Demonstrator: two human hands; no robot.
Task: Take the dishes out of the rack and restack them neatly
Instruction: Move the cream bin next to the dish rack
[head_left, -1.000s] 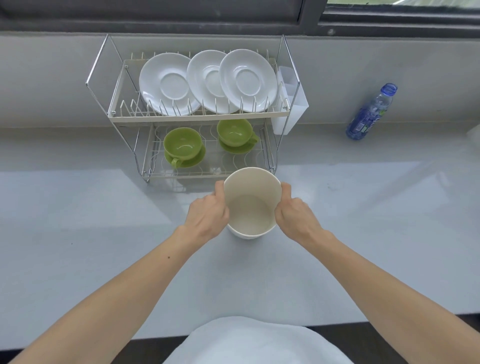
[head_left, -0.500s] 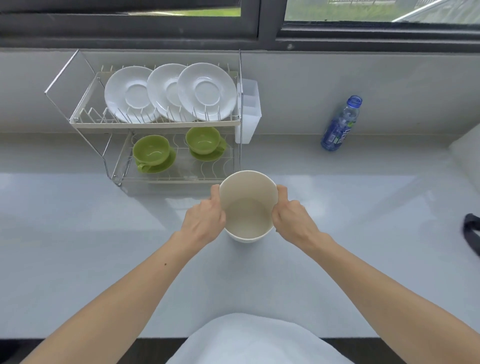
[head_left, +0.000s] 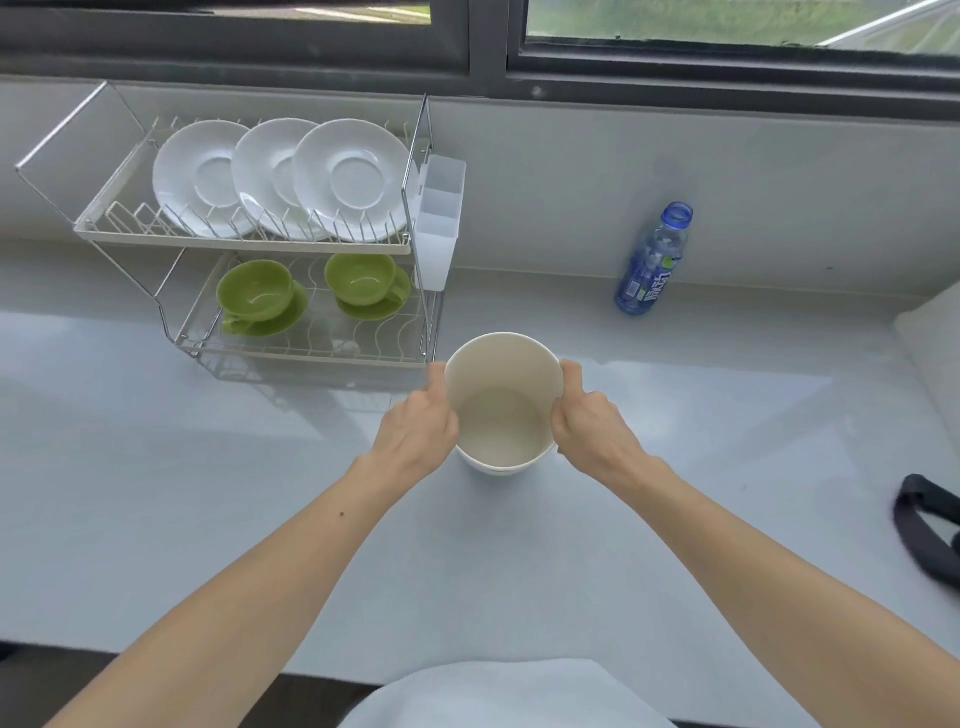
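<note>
A deep cream bowl (head_left: 503, 415) is upright over the counter, right of the rack's front corner. My left hand (head_left: 418, 434) grips its left rim and my right hand (head_left: 589, 434) grips its right rim. I cannot tell whether its base touches the counter. The two-tier wire rack (head_left: 130, 171) stands at the back left. Three white saucers (head_left: 340, 179) stand on edge in its upper tier. On the lower tier two green cups sit on green saucers, one at the left (head_left: 255, 293) and one at the right (head_left: 363, 278).
A clear plastic cutlery holder (head_left: 439, 223) hangs on the rack's right side. A blue water bottle (head_left: 652, 262) stands against the back wall at the right. A black strap (head_left: 922, 535) lies at the counter's right edge. A dark window frame (head_left: 488, 47) runs above.
The view has shifted right and up, so the rack now appears further left. Both hands still hold the bowl, which has moved right, away from the rack.
</note>
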